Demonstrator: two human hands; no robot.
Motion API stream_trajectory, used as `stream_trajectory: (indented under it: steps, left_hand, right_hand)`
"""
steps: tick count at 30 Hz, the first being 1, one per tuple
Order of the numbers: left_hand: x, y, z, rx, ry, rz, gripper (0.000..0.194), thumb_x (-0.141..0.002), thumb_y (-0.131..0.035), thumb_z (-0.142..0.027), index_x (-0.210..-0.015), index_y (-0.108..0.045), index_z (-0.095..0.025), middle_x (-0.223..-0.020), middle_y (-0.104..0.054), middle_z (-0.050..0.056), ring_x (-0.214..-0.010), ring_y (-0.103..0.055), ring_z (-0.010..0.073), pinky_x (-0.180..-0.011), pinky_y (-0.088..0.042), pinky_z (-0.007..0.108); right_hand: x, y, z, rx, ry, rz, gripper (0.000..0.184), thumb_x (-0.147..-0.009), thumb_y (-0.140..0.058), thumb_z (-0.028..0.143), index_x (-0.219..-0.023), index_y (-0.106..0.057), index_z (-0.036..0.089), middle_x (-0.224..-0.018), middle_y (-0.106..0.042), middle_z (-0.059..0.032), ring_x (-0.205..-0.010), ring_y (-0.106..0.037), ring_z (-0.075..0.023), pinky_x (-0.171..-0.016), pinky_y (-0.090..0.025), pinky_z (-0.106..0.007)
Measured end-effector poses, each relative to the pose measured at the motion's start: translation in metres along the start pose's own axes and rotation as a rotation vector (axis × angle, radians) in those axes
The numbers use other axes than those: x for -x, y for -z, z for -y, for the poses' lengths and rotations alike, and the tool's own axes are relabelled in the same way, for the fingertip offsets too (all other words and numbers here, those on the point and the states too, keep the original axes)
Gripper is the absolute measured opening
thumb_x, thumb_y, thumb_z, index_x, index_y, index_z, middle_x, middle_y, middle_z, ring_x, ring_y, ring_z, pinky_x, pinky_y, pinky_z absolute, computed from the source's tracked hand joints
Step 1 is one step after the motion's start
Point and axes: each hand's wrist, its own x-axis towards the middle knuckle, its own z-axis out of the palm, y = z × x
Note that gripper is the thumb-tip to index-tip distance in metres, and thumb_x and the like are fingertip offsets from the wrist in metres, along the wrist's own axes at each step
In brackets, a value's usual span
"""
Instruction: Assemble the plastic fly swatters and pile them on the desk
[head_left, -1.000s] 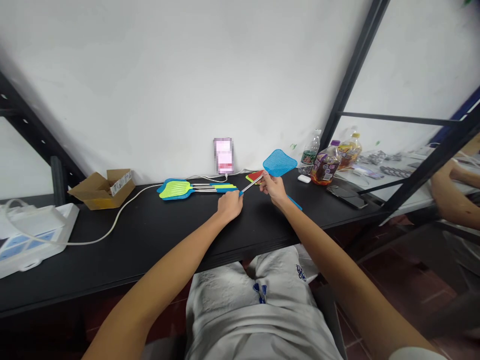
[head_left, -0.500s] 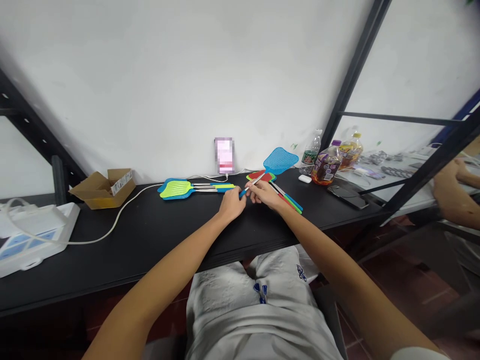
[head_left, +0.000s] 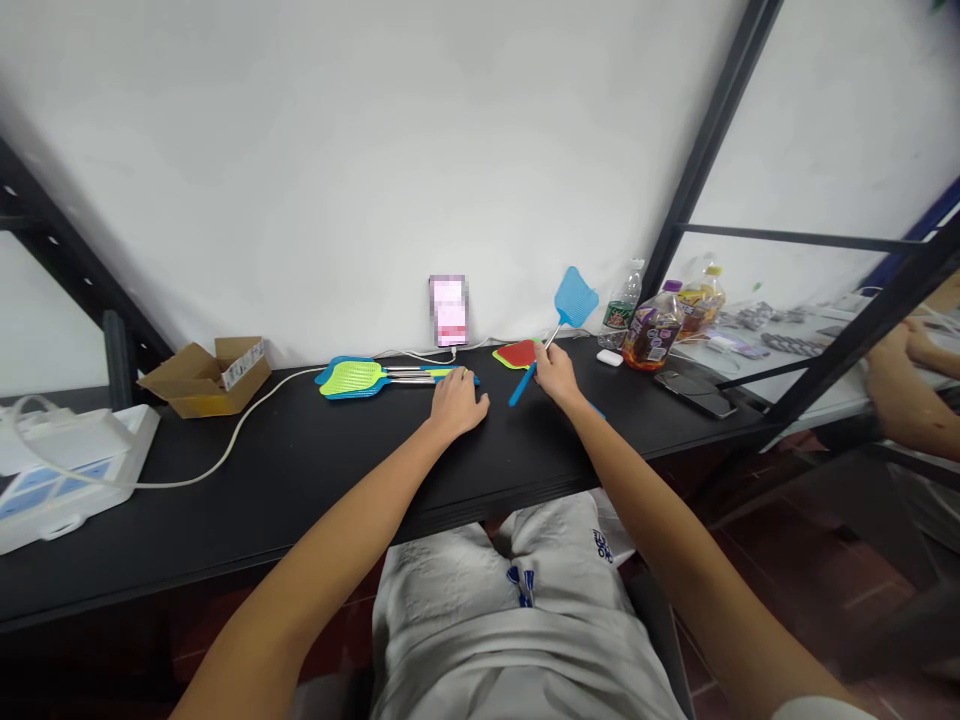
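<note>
My feed shows two bare hands over a black table [head_left: 337, 490]. Status of each follows.

Right hand [head_left: 556, 374]: fingers closed around the metal rod of a blue fly swatter [head_left: 576, 297]. The swatter is inclined, mesh head up and to the right in front of the wall [head_left: 315, 180], blue handle down and to the left. I cannot tell whether the handle tip touches the table.

Left hand [head_left: 456, 402]: palm down, fingers extended forward, thumb spread to the right. It lies over the handle ends of a stack of fly swatters [head_left: 352, 378], coloured blue and yellow-green, whose heads point left. I cannot confirm contact with the handles.

Adjacent items: a red swatter head [head_left: 517, 354] lies over a green one on the table, partly behind the right hand. A phone [head_left: 450, 312] stands upright near the wall, its screen blurred, a white cable [head_left: 240, 425] to its left. On my right side I register a white case [head_left: 609, 357], a purple-capped bottle [head_left: 654, 330] and a dark device [head_left: 696, 393] lying flat. A cardboard box [head_left: 206, 378] sits open at left.
</note>
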Motion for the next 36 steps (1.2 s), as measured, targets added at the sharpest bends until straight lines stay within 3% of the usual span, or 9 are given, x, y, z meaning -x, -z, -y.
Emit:
stream_trajectory:
  steps: [4, 11, 15, 19, 26, 36]
  left_hand:
    - [0.001, 0.001, -0.002, -0.028, 0.026, 0.068, 0.035, -0.09, -0.052, -0.037, -0.115, -0.06, -0.013, -0.125, -0.062, 0.016, -0.123, -0.054, 0.0294, -0.103, -0.042, 0.041]
    - [0.003, 0.008, -0.006, -0.069, 0.032, 0.08, 0.033, -0.091, -0.05, -0.035, -0.112, -0.061, -0.013, -0.122, -0.063, 0.015, -0.119, -0.056, 0.0295, -0.099, -0.043, 0.042]
    - [0.006, 0.01, -0.011, -0.106, 0.048, 0.066, 0.034, -0.092, -0.049, -0.035, -0.114, -0.061, -0.013, -0.12, -0.064, 0.015, -0.116, -0.057, 0.0294, -0.098, -0.043, 0.042]
    - [0.009, 0.012, -0.015, -0.151, 0.075, 0.051, 0.036, -0.091, -0.049, -0.036, -0.116, -0.061, -0.012, -0.119, -0.062, 0.016, -0.115, -0.056, 0.0313, -0.096, -0.044, 0.043]
    - [0.011, 0.013, -0.017, -0.203, 0.109, 0.045, 0.038, -0.092, -0.05, -0.039, -0.116, -0.063, -0.012, -0.12, -0.059, 0.018, -0.116, -0.052, 0.0325, -0.097, -0.042, 0.045]
    - [0.011, 0.014, -0.017, -0.214, 0.108, 0.129, 0.038, -0.096, -0.046, -0.038, -0.121, -0.061, -0.014, -0.124, -0.056, 0.019, -0.118, -0.05, 0.0317, -0.094, -0.047, 0.045]
  right_hand:
    - [0.004, -0.002, 0.005, 0.236, 0.036, 0.053, 0.036, -0.099, -0.038, 0.041, -0.07, -0.048, 0.022, -0.063, -0.063, -0.0031, -0.068, -0.061, -0.0187, -0.068, -0.043, -0.028]
    - [0.003, -0.004, 0.002, 0.567, 0.005, 0.172, 0.036, -0.086, -0.059, 0.045, -0.061, -0.053, 0.02, -0.064, -0.061, -0.0036, -0.067, -0.059, -0.0183, -0.06, -0.037, -0.027]
    - [0.006, -0.003, 0.001, 0.608, -0.016, 0.24, 0.028, -0.079, -0.069, 0.043, -0.066, -0.063, 0.019, -0.071, -0.067, -0.0036, -0.072, -0.062, -0.0175, -0.063, -0.04, -0.025]
    - [0.008, -0.001, 0.003, 0.668, -0.022, 0.2, 0.019, -0.077, -0.071, 0.041, -0.079, -0.07, 0.022, -0.087, -0.072, -0.0051, -0.085, -0.066, -0.0208, -0.069, -0.044, -0.027]
    - [0.011, 0.005, 0.006, 0.807, -0.009, 0.174, 0.019, -0.078, -0.068, 0.038, -0.089, -0.072, 0.023, -0.101, -0.071, -0.0092, -0.098, -0.067, -0.0282, -0.079, -0.049, -0.035]
    - [0.016, 0.006, 0.017, 0.898, -0.042, 0.212, 0.02, -0.073, -0.066, 0.025, -0.092, -0.069, 0.021, -0.105, -0.068, -0.0118, -0.1, -0.066, -0.0315, -0.077, -0.049, -0.037]
